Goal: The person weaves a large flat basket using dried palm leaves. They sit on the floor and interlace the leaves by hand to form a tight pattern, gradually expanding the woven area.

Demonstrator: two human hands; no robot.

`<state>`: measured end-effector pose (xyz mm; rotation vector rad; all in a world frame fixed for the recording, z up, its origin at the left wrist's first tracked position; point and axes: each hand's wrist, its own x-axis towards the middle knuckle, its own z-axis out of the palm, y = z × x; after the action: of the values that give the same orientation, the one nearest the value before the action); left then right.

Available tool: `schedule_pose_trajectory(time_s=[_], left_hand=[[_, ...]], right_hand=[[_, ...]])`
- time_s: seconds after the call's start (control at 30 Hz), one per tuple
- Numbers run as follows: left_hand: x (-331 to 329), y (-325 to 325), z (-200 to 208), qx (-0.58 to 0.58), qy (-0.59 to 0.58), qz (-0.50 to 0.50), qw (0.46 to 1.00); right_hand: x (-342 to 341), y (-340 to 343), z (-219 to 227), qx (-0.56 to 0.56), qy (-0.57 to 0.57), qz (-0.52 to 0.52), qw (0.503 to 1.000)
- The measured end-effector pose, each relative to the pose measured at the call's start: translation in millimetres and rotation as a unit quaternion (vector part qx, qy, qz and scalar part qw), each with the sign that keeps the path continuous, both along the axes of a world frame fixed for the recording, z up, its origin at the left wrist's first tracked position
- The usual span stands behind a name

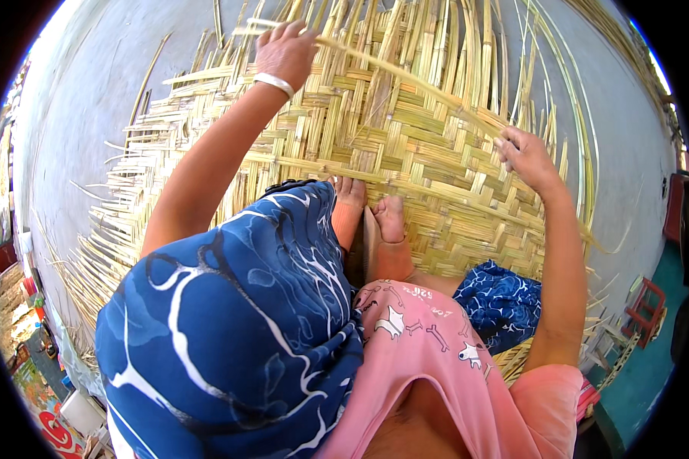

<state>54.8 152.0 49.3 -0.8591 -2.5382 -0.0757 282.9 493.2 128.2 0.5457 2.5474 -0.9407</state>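
Note:
A long, pale split-bamboo strip (406,76) stretches slantwise over a woven bamboo mat (452,210). My left hand (286,52), with a white band at its wrist, is closed around the strip's far left part. Farther along, to the right and nearer me, my right hand (527,155) grips the same strip in curled fingers. Both hands are over the mat, and the strip's ends pass beyond them. The mat has a tight diagonal weave in the middle, with loose strip ends fanning out at its far and left edges.
My bare feet (350,190) rest on the mat, below my blue patterned garment (230,321). Grey floor (628,130) surrounds the weaving. Long loose strips (586,115) lie at the far right. A red-brown stool (645,310) stands at the right; assorted items crowd the left rim.

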Motion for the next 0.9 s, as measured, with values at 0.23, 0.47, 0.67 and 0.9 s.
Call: schedule_pose_trajectory(time_s=[0.23,0.47,0.67,0.9], left_hand=[[2.1,102.7,-12.6,0.093,-0.375,-0.014,0.922],[-28.4,104.5,-37.3,0.206,-0.574,0.023,0.792],[-15.7,106.7,-44.1,0.095,-0.393,-0.007,0.914],[0.9,118.3,-12.0,0.0,-0.297,-0.003,0.955]], right_hand=[[7.0,13.0,-83.6,-0.11,0.143,-0.241,0.954],[10.6,5.3,-128.4,-0.07,0.173,-0.259,0.948],[11.4,1.6,-124.7,-0.104,0.18,-0.303,0.93],[13.6,0.5,-122.7,-0.131,0.193,-0.301,0.924]])
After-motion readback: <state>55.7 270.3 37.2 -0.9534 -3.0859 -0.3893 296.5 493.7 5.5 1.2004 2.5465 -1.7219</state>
